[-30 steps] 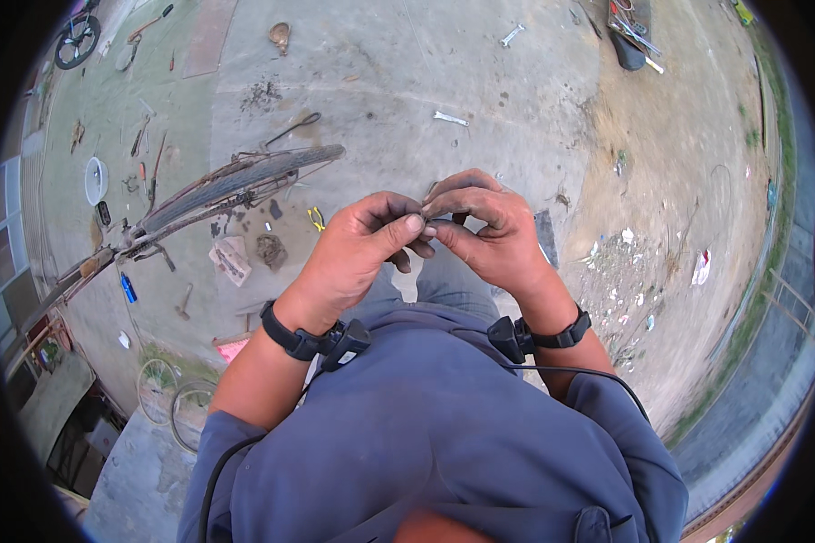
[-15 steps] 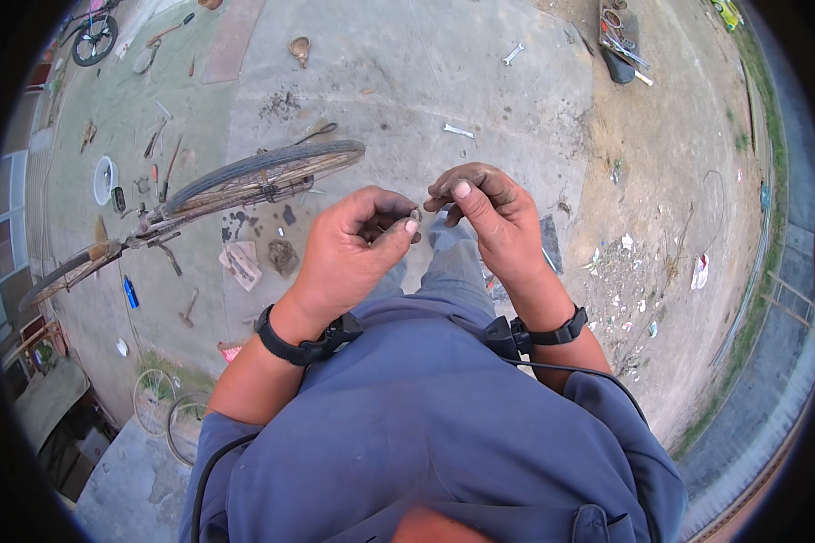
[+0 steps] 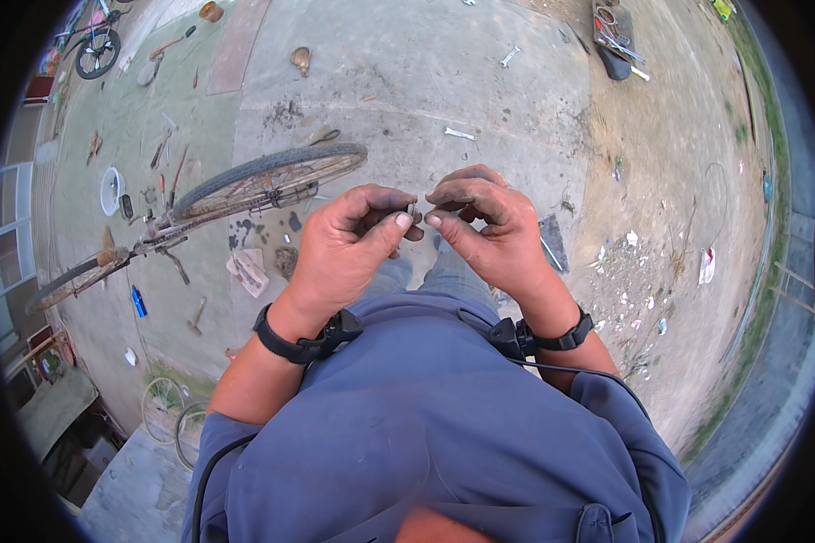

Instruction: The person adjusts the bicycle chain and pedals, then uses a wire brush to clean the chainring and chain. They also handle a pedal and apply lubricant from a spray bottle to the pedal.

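Above my legs, my two dirt-blackened hands are raised close together in front of my body. My left hand is closed, pinching a small metal piece between thumb and fingers; its exact kind is too small to make out. Just across a narrow gap, my right hand has curled fingers, with the thumb apart from the forefinger. Nothing shows between them. An old rusty bicycle is to the left of my hands, its dark tyre reaching near my left hand.
Two wrenches, one nearer and one farther, lie on the concrete ahead. A tool tray sits far right. At left are a white basin, a blue bottle and a hammer. Litter covers the dirt at right.
My right thumb has moved down, away from its forefinger, and the right fingers have turned toward the left hand. My left hand keeps its pinch. The view has shifted slightly.
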Demonstrator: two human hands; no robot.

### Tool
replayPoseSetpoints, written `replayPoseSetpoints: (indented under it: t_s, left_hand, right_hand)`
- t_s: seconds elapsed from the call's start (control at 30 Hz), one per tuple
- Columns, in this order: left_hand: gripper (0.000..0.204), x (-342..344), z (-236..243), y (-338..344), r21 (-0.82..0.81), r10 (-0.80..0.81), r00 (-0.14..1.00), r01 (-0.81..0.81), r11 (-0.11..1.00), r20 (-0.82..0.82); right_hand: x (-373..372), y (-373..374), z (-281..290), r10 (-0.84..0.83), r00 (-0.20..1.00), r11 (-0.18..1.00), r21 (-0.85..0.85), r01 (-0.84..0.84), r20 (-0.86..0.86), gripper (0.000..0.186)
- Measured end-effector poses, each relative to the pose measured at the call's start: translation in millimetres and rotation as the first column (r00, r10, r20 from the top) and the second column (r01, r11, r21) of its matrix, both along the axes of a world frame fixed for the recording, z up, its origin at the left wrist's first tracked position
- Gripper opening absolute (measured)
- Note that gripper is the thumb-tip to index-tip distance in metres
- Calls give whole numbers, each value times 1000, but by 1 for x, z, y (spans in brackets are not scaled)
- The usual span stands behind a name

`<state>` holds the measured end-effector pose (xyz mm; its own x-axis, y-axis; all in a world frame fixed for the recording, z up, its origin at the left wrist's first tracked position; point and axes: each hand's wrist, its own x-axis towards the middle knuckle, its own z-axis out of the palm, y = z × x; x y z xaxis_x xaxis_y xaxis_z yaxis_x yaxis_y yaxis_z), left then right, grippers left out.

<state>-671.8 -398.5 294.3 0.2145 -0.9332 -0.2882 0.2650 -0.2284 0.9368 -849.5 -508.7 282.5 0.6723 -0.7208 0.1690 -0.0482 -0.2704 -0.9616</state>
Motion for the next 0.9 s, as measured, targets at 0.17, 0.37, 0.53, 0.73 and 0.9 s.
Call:
replayPoseSetpoints:
  t_s: [0.17, 0.37, 0.53, 0.73, 0.9]
  left_hand:
    - [22, -2, -1, -4, 5, -39, 998, 39, 999, -43]
    - [24, -6, -5, -10, 21, -109, 991, 111, 994, -77]
    - [23, -7, -5, -16, 19, -138, 988, 139, 990, -76]
    - [22, -8, -6, -13, 56, -133, 987, 138, 989, -89]
    - [21, 8, -8, 9, 78, -103, 984, 115, 990, -142]
  right_hand:
    - [-1, 0, 0, -25, 999, 996, -80, 28, 48, 20]
    - [-7, -4, -4, -24, 996, 982, -186, 39, 80, 23]
    - [-10, -4, -3, -41, 997, 988, -146, 52, 71, 23]
    - [-8, -4, 0, -37, 999, 989, -143, 37, 2, 23]
    - [13, 8, 6, 3, 993, 991, -134, -19, -122, 23]
